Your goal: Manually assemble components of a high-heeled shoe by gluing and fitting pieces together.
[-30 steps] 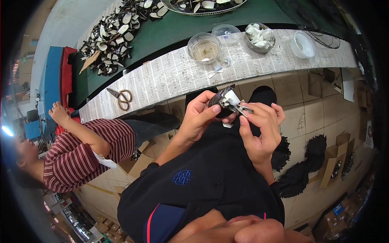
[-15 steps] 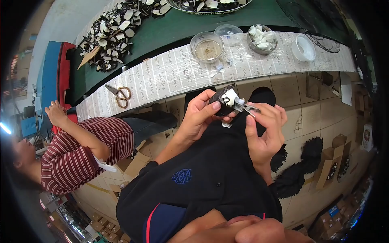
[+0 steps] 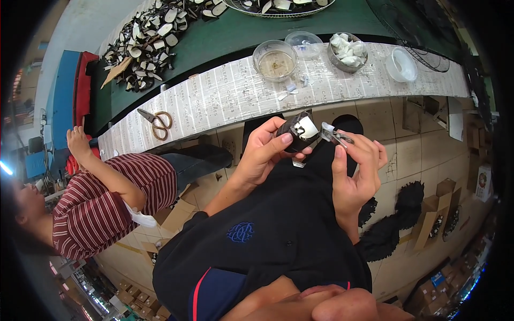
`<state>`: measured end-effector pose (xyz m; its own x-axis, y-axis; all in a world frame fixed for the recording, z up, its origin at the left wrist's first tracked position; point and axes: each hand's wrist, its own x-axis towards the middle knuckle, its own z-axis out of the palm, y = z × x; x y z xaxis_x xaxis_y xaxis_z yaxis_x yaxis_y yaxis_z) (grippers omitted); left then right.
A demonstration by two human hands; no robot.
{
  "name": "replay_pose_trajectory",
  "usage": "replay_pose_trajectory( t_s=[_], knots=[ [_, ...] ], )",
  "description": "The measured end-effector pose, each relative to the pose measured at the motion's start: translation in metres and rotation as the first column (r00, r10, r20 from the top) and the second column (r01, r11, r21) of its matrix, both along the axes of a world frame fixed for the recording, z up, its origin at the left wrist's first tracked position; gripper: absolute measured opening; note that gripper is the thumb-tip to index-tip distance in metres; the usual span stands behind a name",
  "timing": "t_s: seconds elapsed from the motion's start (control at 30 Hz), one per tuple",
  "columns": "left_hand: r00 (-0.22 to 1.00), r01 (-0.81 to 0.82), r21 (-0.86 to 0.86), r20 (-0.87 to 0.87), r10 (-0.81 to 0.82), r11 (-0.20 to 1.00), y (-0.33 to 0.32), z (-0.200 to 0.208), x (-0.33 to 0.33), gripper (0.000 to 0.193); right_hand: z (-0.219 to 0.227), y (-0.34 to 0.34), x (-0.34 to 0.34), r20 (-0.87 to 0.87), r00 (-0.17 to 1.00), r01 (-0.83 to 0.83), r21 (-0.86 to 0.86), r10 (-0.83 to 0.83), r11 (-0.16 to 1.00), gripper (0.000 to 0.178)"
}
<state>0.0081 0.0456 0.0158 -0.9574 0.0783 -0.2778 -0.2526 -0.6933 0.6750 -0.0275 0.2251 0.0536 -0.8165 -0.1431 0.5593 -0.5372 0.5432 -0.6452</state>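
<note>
Orange-handled scissors (left), glass bowls beyond hands

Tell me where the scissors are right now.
In the head view the scissors lie on the paper-covered bench edge, to the person's left, well apart from both hands and below the heap of dark cut pieces.

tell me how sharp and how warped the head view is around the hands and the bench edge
Head view: the left hand and right hand sit near the centre and look sharp, as does the dark piece they hold; the paper-covered bench bows in a fisheye curve; the corners fall to black; a bright glare spot shows at the far left rim.
</note>
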Motion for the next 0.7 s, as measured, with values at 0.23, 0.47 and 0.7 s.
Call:
replay_pose_trajectory(
  t_s=[0.23,0.47,0.7],
  knots=[
    [1.000,0.004,-0.001,-0.005,-0.004,1.000,0.0008,-0.0009,0.0000,0.020,0.0012,-0.0015,-0.0016,-0.014,0.999,-0.048,0.051,0.049,0.998,0.015],
    [1.000,0.003,-0.014,0.019,-0.003,1.000,0.0023,0.0006,-0.0008,0.021,0.0062,0.0055,-0.0049,-0.035,0.996,-0.076,0.048,0.078,0.996,0.016],
    [1.000,0.005,-0.023,0.001,-0.005,1.000,0.0042,-0.0034,-0.0024,0.021,0.0070,0.0032,-0.0076,-0.045,0.988,-0.138,0.180,0.149,0.974,0.018]
  ],
)
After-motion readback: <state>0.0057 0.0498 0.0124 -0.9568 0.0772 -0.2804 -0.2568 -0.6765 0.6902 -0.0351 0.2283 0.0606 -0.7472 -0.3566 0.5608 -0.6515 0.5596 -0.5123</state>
